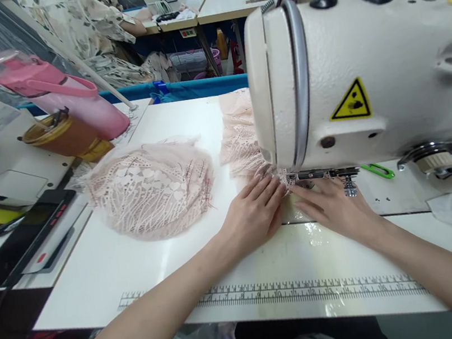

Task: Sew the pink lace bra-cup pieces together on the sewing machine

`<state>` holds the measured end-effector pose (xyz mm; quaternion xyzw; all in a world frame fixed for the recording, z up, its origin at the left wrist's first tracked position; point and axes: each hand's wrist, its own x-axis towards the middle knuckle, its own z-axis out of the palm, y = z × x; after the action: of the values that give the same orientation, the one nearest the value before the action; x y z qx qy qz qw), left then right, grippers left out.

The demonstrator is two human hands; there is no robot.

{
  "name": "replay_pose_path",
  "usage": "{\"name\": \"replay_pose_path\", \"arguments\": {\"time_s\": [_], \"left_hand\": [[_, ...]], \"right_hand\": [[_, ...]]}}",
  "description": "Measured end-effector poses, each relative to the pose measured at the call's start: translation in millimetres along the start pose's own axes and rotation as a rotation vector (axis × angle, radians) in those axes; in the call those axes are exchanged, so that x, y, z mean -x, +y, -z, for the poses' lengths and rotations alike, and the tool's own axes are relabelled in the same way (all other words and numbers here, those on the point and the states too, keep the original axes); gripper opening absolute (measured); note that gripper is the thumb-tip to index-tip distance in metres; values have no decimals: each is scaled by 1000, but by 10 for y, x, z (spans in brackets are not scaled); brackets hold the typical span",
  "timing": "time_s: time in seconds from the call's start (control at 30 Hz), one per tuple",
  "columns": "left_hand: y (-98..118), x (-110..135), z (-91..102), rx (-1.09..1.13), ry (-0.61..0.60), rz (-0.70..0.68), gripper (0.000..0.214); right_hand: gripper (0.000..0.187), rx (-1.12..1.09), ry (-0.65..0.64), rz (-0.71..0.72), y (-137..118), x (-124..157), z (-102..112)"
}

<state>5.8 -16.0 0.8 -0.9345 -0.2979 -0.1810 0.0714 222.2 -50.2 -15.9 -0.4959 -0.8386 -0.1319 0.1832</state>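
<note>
Pale pink lace fabric (241, 139) lies on the table and runs under the head of a white sewing machine (364, 69). My left hand (255, 207) rests flat on the near edge of this lace, fingers stretched forward to the left of the needle area. On the other side, my right hand (333, 201) lies with its fingers extended toward the same spot, partly hidden behind the metal presser parts (324, 173). The needle itself cannot be made out. A second heap of pink lace (155, 194) sits on the table to the left, apart from both hands.
A printed ruler (290, 291) runs along the table's front edge. At left stand a pink bottle (70, 96), a brown cup (62, 137) and a black phone-like slab (27, 236). A green thread snipper (379, 171) lies behind my right hand. Another person (82, 32) sits beyond.
</note>
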Motion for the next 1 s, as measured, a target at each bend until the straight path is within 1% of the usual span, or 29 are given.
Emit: {"name": "replay_pose_path", "arguments": {"time_s": [0.23,0.37,0.57,0.7,0.87,1.0], "left_hand": [[26,9,-30,29,20,2,37],[46,-6,-41,0,43,-9,35],[54,-7,-55,25,27,9,37],[55,-9,-65,24,19,11,38],[59,-22,-69,-1,11,26,39],[72,-33,-42,-43,-6,61,39]], "right_hand": [[28,-89,24,40,10,-31,-1],[28,-38,43,61,16,-38,5],[28,83,66,73,-10,-40,51],[32,128,61,61,-4,-33,38],[33,92,38,36,12,-26,5],[32,17,12,3,17,-50,17]]}}
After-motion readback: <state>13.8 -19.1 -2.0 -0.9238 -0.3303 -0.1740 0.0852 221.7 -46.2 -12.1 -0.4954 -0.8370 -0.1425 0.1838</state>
